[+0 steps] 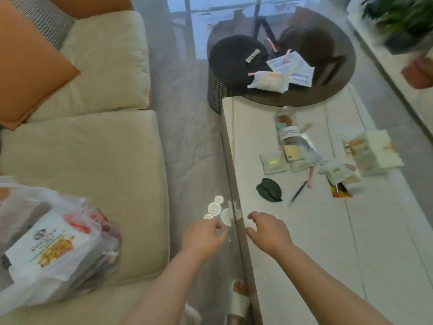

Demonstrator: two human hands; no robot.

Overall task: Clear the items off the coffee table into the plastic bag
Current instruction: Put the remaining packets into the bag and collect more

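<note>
The plastic bag (54, 249) lies on the cream sofa (98, 160) at the lower left, bulging, with printed packets visible through its thin wall. Its mouth and handle point up and to the left, toward the edge of the view, so its long axis runs diagonally from lower right to upper left.

The left hand (206, 235) hangs over the floor gap just beside the edge of the white coffee table (293, 242). Its fingers are loosely curled and I see nothing inside them. The right hand (267, 228) is above the near corner of the table, palm down, fingers relaxed and a little spread, holding nothing; if it touches the surface I cannot tell.

Further along the table lies a cluster of items. A clear bottle (290, 134) lies on its side, its long axis running away from the person and slightly left. A dark pen (298, 191) lies diagonally, from lower left to upper right. Beside it is a dark green folded piece (269, 190), and a pale carton (372, 151) stands at the right. Some flat sachets (274, 163) lie between them.

Behind, a round dark table (335, 95) carries more white packets (290, 69).
</note>
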